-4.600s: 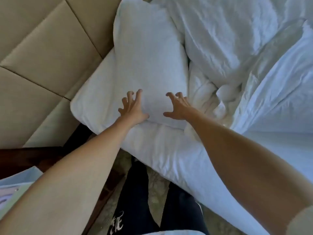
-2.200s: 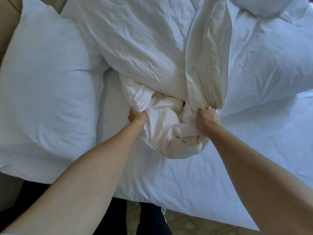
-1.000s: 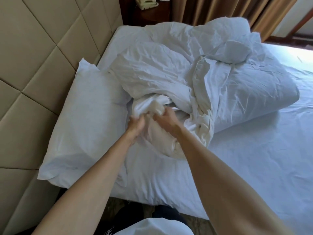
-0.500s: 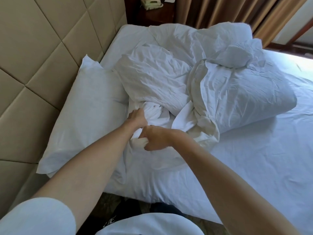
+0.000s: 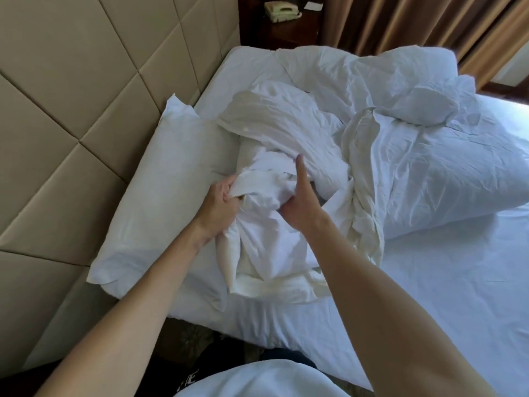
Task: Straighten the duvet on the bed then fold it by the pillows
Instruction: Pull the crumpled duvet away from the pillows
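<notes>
Duvet (image 5: 329, 133) white, crumpled, bunched | left grip (image 5: 219, 206) clutching it | right grip (image 5: 297, 204) clutching it, thumb up

Both hands in the bunched duvet (image 5: 329, 130) near the bed's (image 5: 429, 282) head edge.
Left hand (image 5: 219, 206) grips a fold; right hand (image 5: 300, 204) seems to grasp cloth, thumb raised, beside the pillow (image 5: 169, 173).

Daylight from upper right; soft, slightly blurred; wide-angle edge distortion.
</notes>
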{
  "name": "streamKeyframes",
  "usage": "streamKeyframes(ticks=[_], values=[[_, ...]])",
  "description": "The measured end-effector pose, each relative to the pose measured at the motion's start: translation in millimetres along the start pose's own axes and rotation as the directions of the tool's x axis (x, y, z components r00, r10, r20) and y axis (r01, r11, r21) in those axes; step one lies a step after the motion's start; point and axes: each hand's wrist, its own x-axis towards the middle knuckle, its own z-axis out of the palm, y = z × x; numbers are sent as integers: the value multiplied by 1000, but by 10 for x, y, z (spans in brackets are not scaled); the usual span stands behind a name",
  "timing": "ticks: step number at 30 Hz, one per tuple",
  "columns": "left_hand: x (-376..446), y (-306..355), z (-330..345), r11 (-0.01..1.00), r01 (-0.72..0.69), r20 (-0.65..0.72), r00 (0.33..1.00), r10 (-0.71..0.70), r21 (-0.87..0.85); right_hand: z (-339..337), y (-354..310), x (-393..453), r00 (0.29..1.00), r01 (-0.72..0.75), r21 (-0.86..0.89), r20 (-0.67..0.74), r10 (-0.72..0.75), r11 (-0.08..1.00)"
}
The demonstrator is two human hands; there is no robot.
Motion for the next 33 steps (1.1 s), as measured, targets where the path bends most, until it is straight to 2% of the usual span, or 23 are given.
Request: streamKeyframes(ticks=[2,4,5,7,8,9,10,11,12,13,14,15,16,18,20,22,23,25,28,30,31,33], values=[[-103,-40,-75,998,-29,82,996,25,49,256,-71,136,989,-24,-101,-149,9,995],[-168,-81,-167,996,14,159,987,-28,91,473,-72,168,956,44,-215,-273,-103,976],[-179,-93,-237,990,43,210,975,-71,136,566,-69,112,943,117,-281,-268,-195,953],[-208,-110,-427,974,76,266,955,-133,211,734,27,23,932,253,-488,-109,-345,835],[-219,-93,-548,979,96,220,966,-135,179,854,101,-35,922,318,-609,20,-386,727],[-231,-36,-664,992,106,87,990,-112,67,988,182,-107,911,377,-723,178,-372,579],[-202,-2,-794,996,83,-106,991,-87,-40,1107,269,-143,890,441,-803,336,-308,400],[-163,29,-918,996,54,-277,958,-73,-75,1201,346,-180,861,500,-840,458,-219,209],[-98,31,-1029,997,69,-381,923,-58,16,1257,422,-191,839,536,-843,525,-143,51],[-10,18,-1119,976,129,-394,918,-51,174,1289,477,-241,830,547,-835,551,-89,-60],[62,8,-1167,906,217,-344,935,-86,362,1288,522,-270,826,553,-825,561,-51,-114],[97,8,-1161,822,276,-244,954,-172,498,1278,551,-320,824,560,-819,566,-24,-123],[116,5,-1108,771,299,-134,953,-272,561,1247,567,-350,827,558,-821,563,-4,-120],[149,41,-959,794,340,28,913,-408,504,1191,556,-395,829,551,-819,560,-13,-160],[228,94,-839,770,360,111,869,-483,527,1141,539,-409,841,524,-820,541,-15,-229],[297,160,-745,680,394,149,791,-594,619,1088,557,-433,852,502,-829,523,-26,-246],[319,193,-691,627,409,135,759,-637,663,1069,575,-464,844,510,-826,534,-45,-240],[371,200,-567,591,423,63,775,-628,687,1019,605,-515,825,527,-826,554,-113,-198],[382,93,-406,693,455,-24,845,-535,560,953,643,-586,827,503,-838,537,-164,-211],[346,18,-391,766,479,-68,862,-502,428,900,664,-609,800,527,-802,580,-154,-280],[321,-3,-408,805,485,-85,869,-488,342,859,681,-611,772,562,-778,615,-159,-282],[282,-5,-503,863,492,-154,867,-473,118,758,717,-630,746,619,-766,642,-177,-174]])
